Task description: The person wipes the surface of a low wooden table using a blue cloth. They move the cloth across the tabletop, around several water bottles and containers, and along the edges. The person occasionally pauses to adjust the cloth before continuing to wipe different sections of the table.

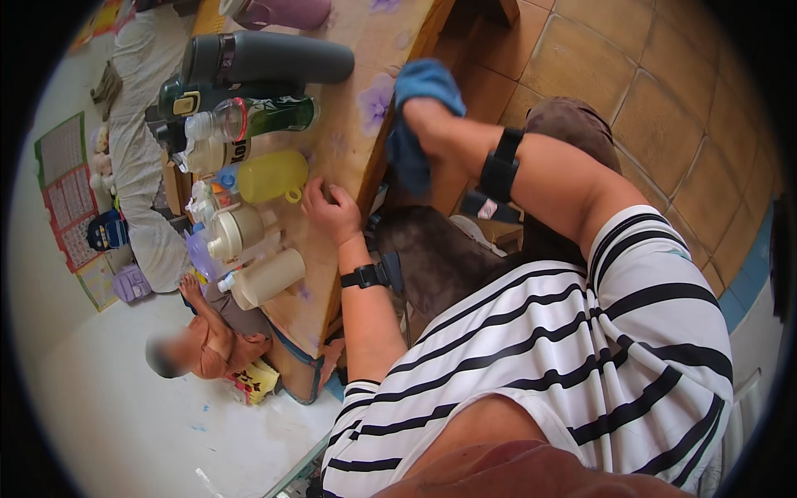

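Note:
My right hand (pixel 424 123) grips a blue cloth (pixel 429 78), which wraps over the fingers and hangs past the edge of a wooden table (pixel 339 168). On the tabletop rests my left hand (pixel 334 210), its fingers loosely bent and apart with nothing in them. Just beyond those fingertips is a translucent yellow bottle (pixel 274 176) with a small loop. A cream flip-top bottle (pixel 240 231) and a beige bottle (pixel 271 278) stand near the left hand. Farther along are a green plastic drink bottle (pixel 268 117) and a large dark grey bottle (pixel 286 57).
A purple bottle (pixel 286 12) stands at the table's far end. Across the table, another person (pixel 212 352) sits on a chair. Brown tiles (pixel 594 50) cover the floor. Charts (pixel 65 187) and a purple bag (pixel 132 283) hang on the wall near a white cloth covering (pixel 140 124).

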`<state>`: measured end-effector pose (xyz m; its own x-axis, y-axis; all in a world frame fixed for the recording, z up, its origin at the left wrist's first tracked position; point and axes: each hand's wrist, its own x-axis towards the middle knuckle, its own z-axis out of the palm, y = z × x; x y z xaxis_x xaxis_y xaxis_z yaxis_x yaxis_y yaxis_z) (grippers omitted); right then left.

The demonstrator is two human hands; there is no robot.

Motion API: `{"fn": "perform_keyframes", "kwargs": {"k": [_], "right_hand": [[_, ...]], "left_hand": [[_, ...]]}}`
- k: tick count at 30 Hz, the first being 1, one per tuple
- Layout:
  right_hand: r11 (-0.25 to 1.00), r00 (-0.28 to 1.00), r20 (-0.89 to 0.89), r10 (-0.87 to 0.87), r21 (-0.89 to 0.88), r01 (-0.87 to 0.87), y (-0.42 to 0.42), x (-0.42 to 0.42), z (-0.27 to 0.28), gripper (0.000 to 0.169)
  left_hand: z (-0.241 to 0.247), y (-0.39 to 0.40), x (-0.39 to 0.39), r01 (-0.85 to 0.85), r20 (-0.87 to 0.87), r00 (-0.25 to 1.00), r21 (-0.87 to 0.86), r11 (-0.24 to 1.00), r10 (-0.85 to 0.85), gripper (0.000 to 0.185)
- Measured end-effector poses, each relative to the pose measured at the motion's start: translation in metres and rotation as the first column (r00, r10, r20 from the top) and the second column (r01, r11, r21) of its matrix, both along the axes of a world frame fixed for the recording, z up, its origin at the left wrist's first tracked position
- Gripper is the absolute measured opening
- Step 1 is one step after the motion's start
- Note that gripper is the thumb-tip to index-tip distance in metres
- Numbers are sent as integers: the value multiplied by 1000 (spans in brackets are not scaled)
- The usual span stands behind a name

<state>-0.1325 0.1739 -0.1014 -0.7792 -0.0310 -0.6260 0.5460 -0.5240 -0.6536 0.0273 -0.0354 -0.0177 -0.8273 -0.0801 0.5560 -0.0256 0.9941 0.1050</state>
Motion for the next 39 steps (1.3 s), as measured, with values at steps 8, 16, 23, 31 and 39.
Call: {"fn": "perform_keyframes", "kwargs": {"k": [8,16,23,31,39], "right_hand": [[935,934,-58,-352,5,353,19,-80,-64,39],[971,973,-42,-228,65,230,39,-78,-67,31],[803,959,170,-228,589,87,43,-120,-130,29],[748,356,815,-457,569,-341,-41,-172,-229,26],[787,342,852,-397,507,-350,-77,-154,-236,22]], "left_hand": [[4,3,-8,17,19,1000,-28,999,-17,24],[11,9,-4,-26,21,999,5,1000,26,24],[0,-2,6,-43,49,998,-29,999,45,24],[2,5,-14,9,51,999,-34,999,-8,24],[1,-4,8,-70,43,997,-22,997,71,24]]}}
